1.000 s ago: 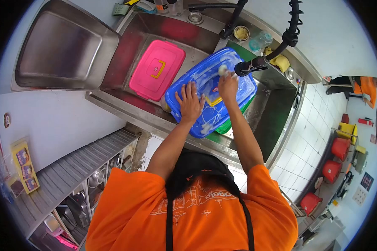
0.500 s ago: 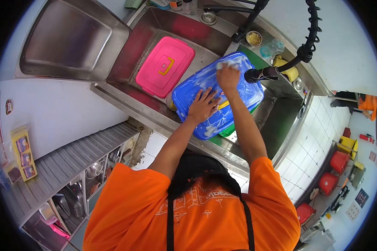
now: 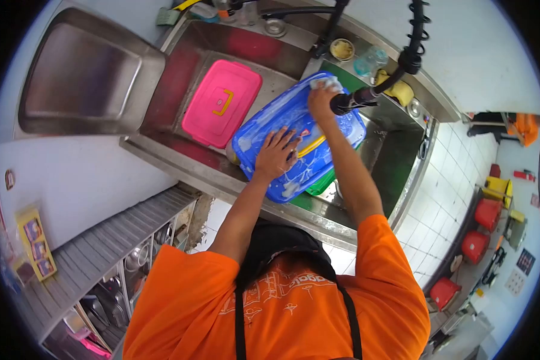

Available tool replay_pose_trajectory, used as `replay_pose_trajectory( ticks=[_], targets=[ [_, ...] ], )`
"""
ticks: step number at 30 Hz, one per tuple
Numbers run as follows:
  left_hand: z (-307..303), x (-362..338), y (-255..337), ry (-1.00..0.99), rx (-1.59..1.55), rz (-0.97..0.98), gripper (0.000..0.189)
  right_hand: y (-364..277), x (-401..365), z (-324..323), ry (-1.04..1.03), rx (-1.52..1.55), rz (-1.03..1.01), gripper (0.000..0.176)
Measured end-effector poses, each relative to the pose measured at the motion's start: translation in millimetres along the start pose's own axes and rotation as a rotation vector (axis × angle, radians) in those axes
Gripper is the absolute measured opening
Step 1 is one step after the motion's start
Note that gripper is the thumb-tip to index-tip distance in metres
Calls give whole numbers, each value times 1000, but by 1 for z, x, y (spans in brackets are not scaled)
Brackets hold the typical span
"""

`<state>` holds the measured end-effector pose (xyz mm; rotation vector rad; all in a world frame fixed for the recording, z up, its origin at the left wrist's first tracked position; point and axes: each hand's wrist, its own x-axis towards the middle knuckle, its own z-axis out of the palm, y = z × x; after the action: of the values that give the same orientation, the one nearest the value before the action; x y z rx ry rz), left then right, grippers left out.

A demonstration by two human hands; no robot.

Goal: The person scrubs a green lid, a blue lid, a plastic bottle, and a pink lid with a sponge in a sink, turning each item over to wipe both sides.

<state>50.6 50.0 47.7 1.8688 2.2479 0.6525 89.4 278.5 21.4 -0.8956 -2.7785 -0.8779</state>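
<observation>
A soapy blue plastic lid (image 3: pixel 264 129) with a yellow handle (image 3: pixel 311 146) lies slanted across the divider between two sink basins. My left hand (image 3: pixel 276 153) rests on its near left part, fingers spread flat. Up at the lid's far edge, my right hand (image 3: pixel 322 102) is closed, with white foam (image 3: pixel 329 83) around its fingertips. Whatever is inside that grip is hidden. Part of a green plastic container (image 3: pixel 321 182) shows beneath the blue lid. Left of it, a pink lid (image 3: pixel 213 123) with a yellow handle sits in the left basin.
A black faucet hose (image 3: pixel 409 60) hangs close to my right hand. Along the back ledge are a small bowl (image 3: pixel 342 50), a clear bottle (image 3: pixel 371 61) and a yellow object (image 3: pixel 396 89). A slatted metal shelf (image 3: pixel 108 243) stands left, and red chairs (image 3: pixel 475 246) are far right.
My right hand has slid away from me to the blue lid's far edge. The left hand stays flat on the lid. The whole view has shifted slightly.
</observation>
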Motion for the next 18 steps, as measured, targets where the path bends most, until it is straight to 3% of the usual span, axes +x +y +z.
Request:
replay_pose_trajectory(
  ticks=[1, 3, 4, 6, 7, 10, 11, 13, 14, 16, 18],
  targets=[
    [0, 3, 1, -4, -5, 23, 44, -4, -2, -13, -8, -11, 20, 33],
    [-1, 2, 1, -17, 24, -3, 46, -11, -5, -47, 293, 469, 130, 31],
    [0, 3, 2, -33, 35, 1, 48, -7, -5, -39, 289, 462, 161, 31],
    [-1, 4, 4, -63, 58, 9, 48, 2, -7, -19, 40, -27, -174, 35],
    [-2, 6, 5, -71, 80, -6, 48, 8, -8, -3, 18, -29, -144, 35],
    [0, 6, 7, -106, 86, -19, 49, 17, -3, 75, 162, -1137, -103, 43],
    [-1, 7, 8, -113, 95, -46, 50, 2, -6, 125, 151, -1048, -56, 41],
    [1, 7, 9, -119, 97, -56, 53, 5, 1, 122, 144, -870, 36, 38],
    [3, 7, 8, -96, 122, -99, 52, 13, -19, 121, 13, -231, 133, 38],
    [5, 7, 7, -91, 154, -156, 53, 42, -43, 41, -146, 308, 393, 39],
    [4, 6, 7, -98, 155, -158, 52, 55, -66, 20, -192, 418, 476, 39]
  ],
)
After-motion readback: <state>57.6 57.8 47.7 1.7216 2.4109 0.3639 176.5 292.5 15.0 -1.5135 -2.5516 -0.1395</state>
